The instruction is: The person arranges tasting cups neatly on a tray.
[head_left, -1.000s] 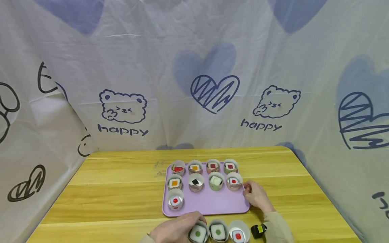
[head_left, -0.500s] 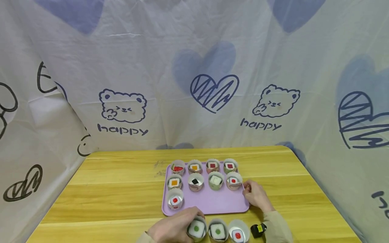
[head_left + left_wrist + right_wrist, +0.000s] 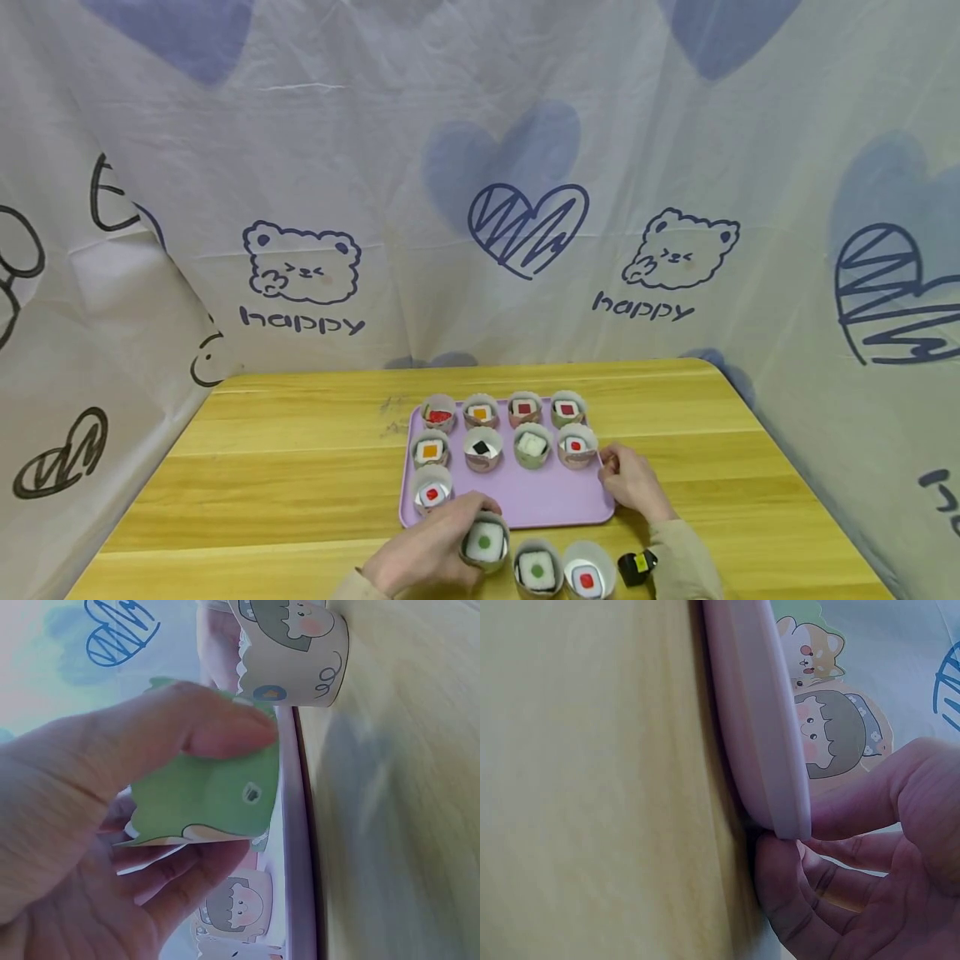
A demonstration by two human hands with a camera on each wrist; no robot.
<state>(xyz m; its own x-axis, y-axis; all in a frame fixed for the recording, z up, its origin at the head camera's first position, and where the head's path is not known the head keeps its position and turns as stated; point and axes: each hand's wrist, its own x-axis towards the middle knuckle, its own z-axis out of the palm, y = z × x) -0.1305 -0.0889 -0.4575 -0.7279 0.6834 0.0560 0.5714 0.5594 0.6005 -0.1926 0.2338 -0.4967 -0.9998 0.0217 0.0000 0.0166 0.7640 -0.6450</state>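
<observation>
My left hand (image 3: 435, 542) grips a green paper cup (image 3: 202, 799) by its side, thumb on one side and fingers around the other. Inside the cup sits a white sushi-like piece (image 3: 484, 540) with a green dot. Cup and hand are at the front edge of the lilac tray (image 3: 543, 504), overlapping it in the head view. On the tray's right rim (image 3: 769, 750), my right hand (image 3: 636, 486) pinches the edge between thumb and fingers. Several paper cups with sushi-like pieces stand upright on the tray in rows, among them a red-dotted one (image 3: 432, 492) at front left.
In front of the tray stand a cup with a green-dotted piece (image 3: 537, 570) and a cup with a red-dotted piece (image 3: 587, 575). A small black-and-yellow object (image 3: 637, 568) lies by the right sleeve. A printed curtain (image 3: 412, 250) rises behind the wooden table (image 3: 300, 467).
My left hand has lifted the green paper cup away from the front row and carried it slightly forward, toward the tray. The right hand has stayed at the tray's edge.
</observation>
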